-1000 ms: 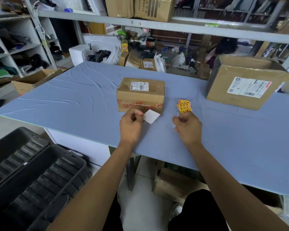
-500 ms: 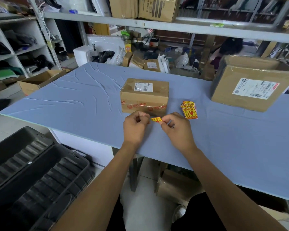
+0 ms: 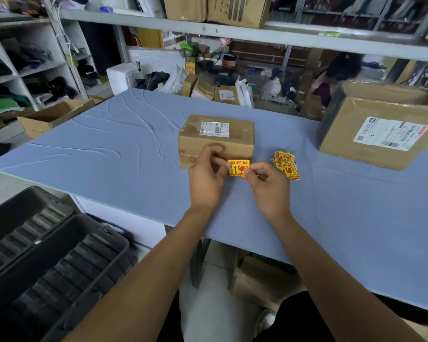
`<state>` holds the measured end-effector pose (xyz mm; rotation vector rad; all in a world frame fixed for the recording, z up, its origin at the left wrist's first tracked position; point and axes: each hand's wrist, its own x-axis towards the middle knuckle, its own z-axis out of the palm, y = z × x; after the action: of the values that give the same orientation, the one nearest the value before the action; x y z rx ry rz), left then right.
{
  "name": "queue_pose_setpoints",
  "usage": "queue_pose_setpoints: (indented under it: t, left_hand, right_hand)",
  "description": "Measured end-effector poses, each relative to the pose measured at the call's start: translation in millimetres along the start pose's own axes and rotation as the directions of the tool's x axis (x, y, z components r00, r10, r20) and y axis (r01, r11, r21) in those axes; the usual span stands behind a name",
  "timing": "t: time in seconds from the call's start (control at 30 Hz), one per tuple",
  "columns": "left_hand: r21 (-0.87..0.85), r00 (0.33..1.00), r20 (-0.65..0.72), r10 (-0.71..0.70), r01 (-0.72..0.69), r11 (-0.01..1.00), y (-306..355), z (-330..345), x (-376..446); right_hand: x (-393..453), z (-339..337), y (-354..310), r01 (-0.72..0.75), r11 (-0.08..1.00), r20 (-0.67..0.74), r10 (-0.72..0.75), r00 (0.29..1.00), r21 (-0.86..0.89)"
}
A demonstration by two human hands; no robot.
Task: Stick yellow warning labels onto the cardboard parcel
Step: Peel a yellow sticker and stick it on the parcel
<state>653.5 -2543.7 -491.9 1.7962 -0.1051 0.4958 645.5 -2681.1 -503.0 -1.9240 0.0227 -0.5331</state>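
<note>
A yellow warning label with red print is being held face up between both hands, right in front of the near side of the cardboard parcel; whether it is touching the cardboard already is hard to tell from this angle. The left hand is pinching the label's left edge between thumb and fingers, and the right hand is pinching its lower right corner the same way. The parcel is sitting closed near the middle of the blue table, with a white shipping label on its top face. Just to the right of the hands, a small fanned stack of labels is lying on the table. Farther right, well apart from the parcel, a larger cardboard box is resting on the table.
</note>
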Motion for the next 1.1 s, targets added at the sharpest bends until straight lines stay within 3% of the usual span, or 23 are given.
queue_pose_setpoints:
  t: [0.3, 0.57, 1.1]
  left_hand:
    - [0.096, 0.993, -0.117, -0.011, 0.023, 0.995, 9.6, 7.1, 14.0]
    - [0.251, 0.992, -0.104, 0.075, -0.046, 0.967, 3.2, 10.8, 18.1]
    - [0.438, 0.993, -0.080, 0.083, -0.039, 0.898, 0.6, 6.7, 28.5]
  right_hand:
    - [11.4, 7.5, -0.4, -0.039, 0.999, -0.084, 0.039, 0.996, 0.004]
    - [19.2, 11.2, 2.6, -0.023, 0.999, -0.083, 0.020, 0.996, -0.040]
    - [20.3, 12.1, 4.7, -0.019, 0.999, -0.069, 0.016, 0.998, -0.042]
